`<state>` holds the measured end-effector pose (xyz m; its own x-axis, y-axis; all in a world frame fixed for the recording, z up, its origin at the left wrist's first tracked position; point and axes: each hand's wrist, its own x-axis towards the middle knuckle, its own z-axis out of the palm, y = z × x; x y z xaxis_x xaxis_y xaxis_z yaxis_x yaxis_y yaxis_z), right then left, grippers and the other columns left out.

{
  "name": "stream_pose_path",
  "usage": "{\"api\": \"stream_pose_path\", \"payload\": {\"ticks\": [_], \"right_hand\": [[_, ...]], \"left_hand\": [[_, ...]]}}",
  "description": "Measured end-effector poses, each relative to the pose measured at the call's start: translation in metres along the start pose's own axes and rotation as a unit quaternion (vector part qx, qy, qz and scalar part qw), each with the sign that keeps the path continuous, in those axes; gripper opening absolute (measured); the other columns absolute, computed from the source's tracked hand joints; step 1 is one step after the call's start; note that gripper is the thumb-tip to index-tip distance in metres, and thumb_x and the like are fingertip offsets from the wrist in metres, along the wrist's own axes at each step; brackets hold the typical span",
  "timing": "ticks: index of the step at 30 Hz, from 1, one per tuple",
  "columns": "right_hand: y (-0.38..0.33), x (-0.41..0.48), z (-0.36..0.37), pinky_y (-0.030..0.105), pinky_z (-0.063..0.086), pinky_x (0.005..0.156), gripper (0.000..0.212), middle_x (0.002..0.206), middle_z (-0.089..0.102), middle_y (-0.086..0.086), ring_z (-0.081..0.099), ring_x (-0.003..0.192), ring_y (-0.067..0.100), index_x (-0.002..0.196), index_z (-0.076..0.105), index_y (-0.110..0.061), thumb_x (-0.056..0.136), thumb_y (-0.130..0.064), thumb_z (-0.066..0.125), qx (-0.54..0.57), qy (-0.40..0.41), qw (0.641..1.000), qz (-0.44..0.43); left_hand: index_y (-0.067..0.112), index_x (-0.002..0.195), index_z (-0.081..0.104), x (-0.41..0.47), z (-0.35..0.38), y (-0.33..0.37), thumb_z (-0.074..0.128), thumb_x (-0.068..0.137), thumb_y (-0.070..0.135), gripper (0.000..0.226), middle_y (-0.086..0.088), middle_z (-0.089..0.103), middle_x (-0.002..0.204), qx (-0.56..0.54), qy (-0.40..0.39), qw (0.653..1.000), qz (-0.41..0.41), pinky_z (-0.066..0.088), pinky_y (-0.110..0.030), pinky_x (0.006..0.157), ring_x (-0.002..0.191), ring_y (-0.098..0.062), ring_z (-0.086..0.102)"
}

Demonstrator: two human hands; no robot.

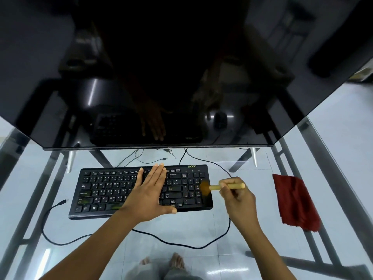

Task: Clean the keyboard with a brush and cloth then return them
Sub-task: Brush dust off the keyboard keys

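Note:
A black keyboard (105, 190) lies on the glass desk in front of the monitor. My left hand (148, 196) rests flat on its middle, fingers straight, thumb at the front edge. My right hand (236, 196) grips a small brush (239, 186) by its pale wooden handle. The brown bristles, blurred, touch the keyboard's right edge by the number pad. A dark red cloth (295, 202) lies crumpled on the desk to the right, apart from both hands.
A large dark monitor (161, 77) overhangs the back of the glass desk (201, 231). A black cable (181, 244) loops across the glass in front of the keyboard, with a loose plug end (62, 202) at the left. The desk's metal frame and my feet show through the glass.

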<state>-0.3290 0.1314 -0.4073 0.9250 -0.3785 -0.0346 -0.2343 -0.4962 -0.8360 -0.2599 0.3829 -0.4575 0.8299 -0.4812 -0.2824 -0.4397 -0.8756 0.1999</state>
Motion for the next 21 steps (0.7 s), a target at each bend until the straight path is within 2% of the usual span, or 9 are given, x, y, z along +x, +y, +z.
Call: {"api": "stream_pose_path", "payload": {"ticks": [3,4,5,7,10,13,16,19,21], "right_hand": [[-0.008,-0.008,0.006,0.01,0.045,0.061,0.007,0.071,0.072,-0.02,0.064,0.067,-0.002,0.086,0.062,-0.016,0.092,-0.012,0.062,0.013,-0.119,0.993,-0.006],[-0.004,-0.008,0.005,0.008,0.042,0.058,0.008,0.069,0.07,-0.024,0.062,0.065,-0.004,0.086,0.062,-0.015,0.091,-0.01,0.063,0.005,-0.112,0.994,-0.015],[0.0,-0.005,0.0,0.01,0.042,0.056,0.009,0.066,0.068,-0.023,0.06,0.059,-0.002,0.085,0.062,-0.015,0.09,-0.008,0.063,0.011,-0.075,0.997,-0.012],[0.01,0.002,-0.017,0.02,0.043,0.053,0.014,0.063,0.066,-0.01,0.054,0.051,0.003,0.082,0.064,-0.015,0.088,-0.002,0.064,0.09,0.01,0.995,0.029],[0.022,0.009,-0.048,0.029,0.048,0.063,0.019,0.073,0.069,0.006,0.062,0.068,0.021,0.076,0.067,-0.018,0.082,0.0,0.07,0.173,0.097,0.975,0.099],[0.036,0.01,-0.07,0.032,0.054,0.075,0.02,0.074,0.072,0.005,0.068,0.078,0.024,0.073,0.07,-0.02,0.078,0.0,0.074,0.205,0.145,0.96,0.125],[0.06,0.008,-0.082,0.032,0.056,0.074,0.018,0.074,0.071,0.005,0.068,0.078,0.024,0.074,0.068,-0.019,0.08,-0.003,0.074,0.168,0.199,0.954,0.146],[0.079,0.007,-0.083,0.029,0.053,0.058,0.016,0.07,0.065,0.007,0.058,0.063,0.016,0.075,0.064,-0.016,0.084,-0.005,0.072,0.089,0.233,0.958,0.141],[0.09,0.007,-0.081,0.029,0.054,0.054,0.016,0.07,0.061,0.003,0.056,0.061,0.014,0.078,0.061,-0.016,0.085,-0.006,0.071,0.036,0.246,0.96,0.13]], "left_hand": [[0.011,0.151,-0.013,0.001,0.0,-0.001,0.03,0.062,0.094,0.129,0.0,-0.023,0.158,0.002,0.005,1.0,0.005,-0.016,-0.049,0.116,0.141,-0.011,-0.031],[0.011,0.151,-0.012,0.002,-0.001,0.0,0.028,0.061,0.095,0.13,0.0,-0.021,0.159,0.001,0.007,1.0,0.01,-0.016,-0.048,0.116,0.141,-0.011,-0.031],[0.012,0.151,-0.012,0.003,-0.002,0.002,0.027,0.06,0.095,0.129,0.0,-0.021,0.159,-0.001,0.006,1.0,0.018,-0.016,-0.048,0.116,0.14,-0.01,-0.031],[0.013,0.151,-0.014,0.006,-0.007,0.012,0.026,0.064,0.093,0.125,0.001,-0.024,0.157,-0.005,0.007,0.999,0.032,-0.016,-0.047,0.116,0.139,-0.009,-0.033],[0.013,0.15,-0.016,0.018,-0.017,0.037,0.019,0.073,0.087,0.112,0.001,-0.027,0.156,0.011,0.01,0.997,0.07,-0.014,-0.047,0.117,0.14,-0.01,-0.032],[0.011,0.153,-0.008,0.039,-0.021,0.073,0.013,0.08,0.079,0.102,-0.002,-0.017,0.159,0.004,0.021,0.993,0.117,-0.013,-0.047,0.117,0.143,-0.012,-0.026],[0.011,0.152,-0.009,0.061,-0.022,0.115,0.012,0.085,0.073,0.094,-0.002,-0.019,0.159,0.01,0.0,0.987,0.16,-0.012,-0.046,0.118,0.143,-0.013,-0.026],[0.011,0.152,-0.01,0.081,-0.021,0.147,0.007,0.085,0.073,0.093,-0.004,-0.021,0.159,0.023,-0.013,0.982,0.188,-0.01,-0.047,0.118,0.143,-0.015,-0.027],[0.01,0.152,-0.011,0.093,-0.018,0.164,-0.001,0.083,0.073,0.094,-0.005,-0.02,0.159,0.041,-0.014,0.979,0.201,-0.009,-0.048,0.118,0.143,-0.017,-0.027]]}}
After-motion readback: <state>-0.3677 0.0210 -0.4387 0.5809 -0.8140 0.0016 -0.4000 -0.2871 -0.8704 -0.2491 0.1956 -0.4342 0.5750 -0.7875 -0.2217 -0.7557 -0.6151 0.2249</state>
